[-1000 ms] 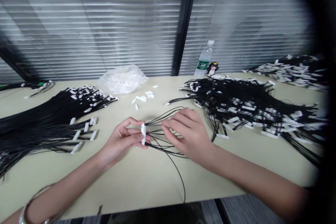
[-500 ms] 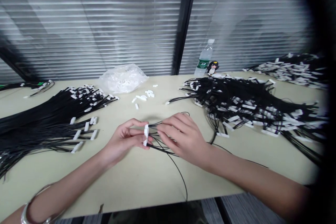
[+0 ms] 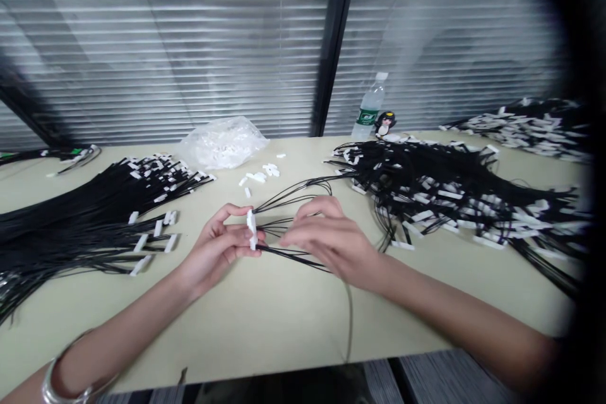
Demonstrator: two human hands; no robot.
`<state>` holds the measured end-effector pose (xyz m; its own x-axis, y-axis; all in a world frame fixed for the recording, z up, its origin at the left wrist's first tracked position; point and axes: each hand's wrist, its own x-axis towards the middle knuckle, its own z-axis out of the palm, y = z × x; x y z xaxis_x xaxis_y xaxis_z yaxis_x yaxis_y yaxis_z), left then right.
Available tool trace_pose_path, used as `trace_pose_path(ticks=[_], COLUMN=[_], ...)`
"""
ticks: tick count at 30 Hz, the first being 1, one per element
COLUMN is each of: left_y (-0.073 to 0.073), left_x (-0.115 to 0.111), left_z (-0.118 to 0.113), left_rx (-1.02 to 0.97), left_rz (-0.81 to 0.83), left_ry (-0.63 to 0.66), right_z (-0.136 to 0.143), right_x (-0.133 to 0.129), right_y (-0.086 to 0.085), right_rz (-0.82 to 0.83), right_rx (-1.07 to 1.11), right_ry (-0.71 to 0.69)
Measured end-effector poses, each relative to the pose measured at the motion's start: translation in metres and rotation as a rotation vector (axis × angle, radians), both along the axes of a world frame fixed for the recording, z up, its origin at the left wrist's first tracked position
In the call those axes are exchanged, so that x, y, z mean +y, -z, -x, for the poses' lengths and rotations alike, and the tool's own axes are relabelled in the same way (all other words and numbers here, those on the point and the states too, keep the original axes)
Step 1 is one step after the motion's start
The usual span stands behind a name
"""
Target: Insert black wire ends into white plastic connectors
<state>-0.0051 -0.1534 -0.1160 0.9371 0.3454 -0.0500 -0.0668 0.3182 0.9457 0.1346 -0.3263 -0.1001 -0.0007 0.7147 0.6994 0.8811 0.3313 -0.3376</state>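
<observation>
White connector (image 3: 252,231) between left fingers (image 3: 234,240), right fingers (image 3: 315,231) amid black wires (image 3: 281,253), grip unclear.

Rounded silver bangle (image 3: 48,386), bare left hand (image 3: 211,251), bare right hand (image 3: 339,245)

The left hand (image 3: 222,243) is closed in a pinch, index finger stretched out above its thumb, its forearm (image 3: 127,322) slanting back behind the wrist. Near its fingertips but apart, the right hand (image 3: 326,237) reaches across, fingers bent toward the left; whether they grip is unclear. The right forearm (image 3: 449,306) trails behind that wrist.
</observation>
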Motion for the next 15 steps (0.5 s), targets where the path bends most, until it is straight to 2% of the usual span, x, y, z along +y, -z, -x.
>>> trace_pose_path(ticks=[2,6,10,15], left_y=[0.0,0.002,0.003,0.002], left_x=[0.0,0.001,0.001,0.0], left_z=[0.0,-0.001,-0.001,-0.001], left_rx=[0.01,0.003,0.008,0.029], left_rz=[0.0,0.001,-0.01,-0.038], left_ry=[-0.006,-0.028,-0.032,-0.041], right_z=[-0.007,-0.037,-0.076,-0.101], right_x=[0.003,0.01,0.01,0.001], right_y=[-0.003,-0.004,-0.005,-0.014], right_rz=[-0.009,-0.191,-0.304,-0.419], right_rx=[0.322,0.843,1.161,1.441], right_ry=[-0.015,0.024,0.056,-0.03])
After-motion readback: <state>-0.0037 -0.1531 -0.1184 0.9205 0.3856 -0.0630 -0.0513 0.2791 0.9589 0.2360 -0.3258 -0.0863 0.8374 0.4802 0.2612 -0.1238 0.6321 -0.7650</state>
